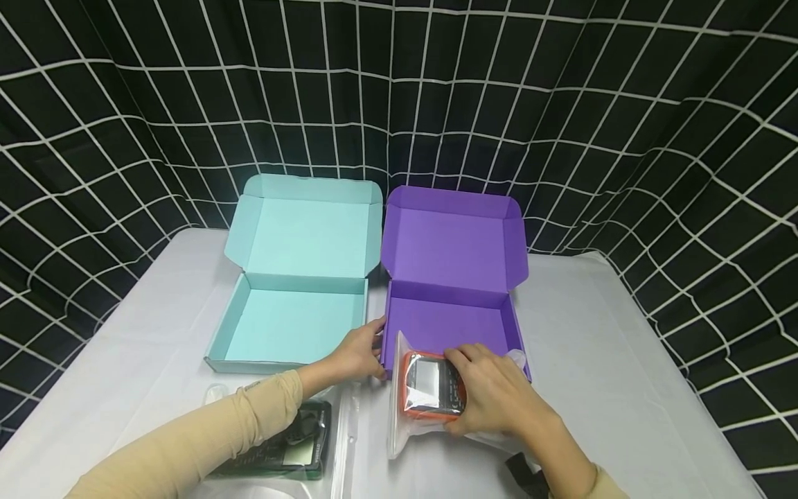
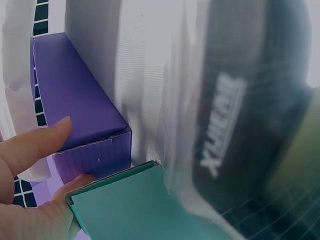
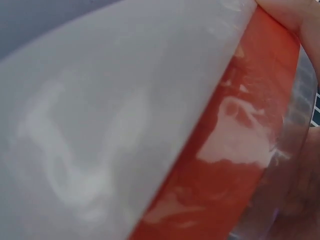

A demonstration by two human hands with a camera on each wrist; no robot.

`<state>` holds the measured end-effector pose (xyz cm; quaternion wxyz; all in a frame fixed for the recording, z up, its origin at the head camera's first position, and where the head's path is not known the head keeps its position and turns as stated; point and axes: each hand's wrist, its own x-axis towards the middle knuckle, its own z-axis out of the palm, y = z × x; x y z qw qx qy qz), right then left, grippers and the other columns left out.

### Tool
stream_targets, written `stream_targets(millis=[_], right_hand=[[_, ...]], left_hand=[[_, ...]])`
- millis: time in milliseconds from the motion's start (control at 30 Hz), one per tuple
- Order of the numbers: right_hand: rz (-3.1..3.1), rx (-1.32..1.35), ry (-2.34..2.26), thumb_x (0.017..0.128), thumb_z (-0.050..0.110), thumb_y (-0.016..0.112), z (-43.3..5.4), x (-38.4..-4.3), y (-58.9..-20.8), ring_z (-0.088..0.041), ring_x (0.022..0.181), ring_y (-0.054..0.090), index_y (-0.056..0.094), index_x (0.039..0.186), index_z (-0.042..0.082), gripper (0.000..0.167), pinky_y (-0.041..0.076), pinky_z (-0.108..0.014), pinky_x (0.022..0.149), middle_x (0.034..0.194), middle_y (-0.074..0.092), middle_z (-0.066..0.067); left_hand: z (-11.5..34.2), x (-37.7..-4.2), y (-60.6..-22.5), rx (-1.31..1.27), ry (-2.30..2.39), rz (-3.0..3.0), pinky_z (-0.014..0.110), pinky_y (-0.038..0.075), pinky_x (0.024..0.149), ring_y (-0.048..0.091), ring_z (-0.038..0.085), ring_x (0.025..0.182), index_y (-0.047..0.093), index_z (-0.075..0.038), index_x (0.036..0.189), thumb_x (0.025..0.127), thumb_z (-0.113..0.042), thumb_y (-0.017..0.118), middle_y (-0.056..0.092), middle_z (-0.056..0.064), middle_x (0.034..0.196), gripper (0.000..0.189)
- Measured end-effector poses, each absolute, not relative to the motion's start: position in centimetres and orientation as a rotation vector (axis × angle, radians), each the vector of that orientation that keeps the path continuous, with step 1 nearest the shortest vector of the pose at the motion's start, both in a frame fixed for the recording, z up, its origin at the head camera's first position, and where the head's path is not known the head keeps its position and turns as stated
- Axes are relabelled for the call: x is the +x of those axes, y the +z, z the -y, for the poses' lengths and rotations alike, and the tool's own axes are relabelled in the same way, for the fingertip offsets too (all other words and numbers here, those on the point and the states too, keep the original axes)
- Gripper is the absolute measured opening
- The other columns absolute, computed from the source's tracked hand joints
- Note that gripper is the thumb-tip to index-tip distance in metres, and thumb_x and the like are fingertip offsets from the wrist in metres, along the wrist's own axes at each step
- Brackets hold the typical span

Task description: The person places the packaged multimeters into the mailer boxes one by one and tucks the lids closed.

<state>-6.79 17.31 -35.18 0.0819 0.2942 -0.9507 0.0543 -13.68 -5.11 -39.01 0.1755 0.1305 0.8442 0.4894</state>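
Observation:
My right hand (image 1: 499,391) grips an orange-and-black multimeter (image 1: 433,386) with a screen, sealed in a clear plastic bag (image 1: 399,430). It hangs over the front of the open purple box (image 1: 449,315). The right wrist view shows the meter's orange side (image 3: 220,130) through shiny plastic, filling much of the frame. At the purple box's left side wall, my left hand (image 1: 358,353) holds the front corner; in the left wrist view its thumb (image 2: 57,134) lies against the purple cardboard (image 2: 75,85), with the fingers partly hidden by teal cardboard (image 2: 125,200).
Left of the purple box stands an open teal box (image 1: 287,322), lid raised. A second bagged device (image 1: 302,443), black and green, lies beneath my left forearm on the white-covered table (image 1: 623,388). Black grid-patterned cloth (image 1: 393,90) surrounds the table.

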Motion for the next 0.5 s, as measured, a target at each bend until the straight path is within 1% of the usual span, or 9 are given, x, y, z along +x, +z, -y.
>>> stream_targets(millis=[267, 500], right_hand=[[2.832, 0.916, 0.167, 0.045, 0.048, 0.088, -17.3, -7.5, -34.8, -0.019, 0.080, 0.058, 0.063, 0.111, 0.000, 0.086, 0.053, -0.030, 0.058, 0.095, 0.064, -0.006], [2.862, 0.891, 0.166, 0.045, 0.046, 0.089, -17.4, -8.3, -34.5, -0.021, 0.083, 0.060, 0.063, 0.112, -0.001, 0.085, 0.055, -0.034, 0.062, 0.097, 0.064, -0.007]], left_hand=[[5.1, -13.8, -39.0, 0.369, 1.374, -2.399, 0.039, 0.051, 0.093, 0.055, 0.044, 0.118, 0.029, 0.014, 0.144, 0.053, 0.022, 0.076, 0.039, 0.031, 0.144, 0.104], [5.0, -13.5, -38.9, 0.370, 1.382, -2.415, 0.039, 0.052, 0.092, 0.057, 0.043, 0.116, 0.031, 0.015, 0.143, 0.052, 0.023, 0.076, 0.043, 0.033, 0.141, 0.102]])
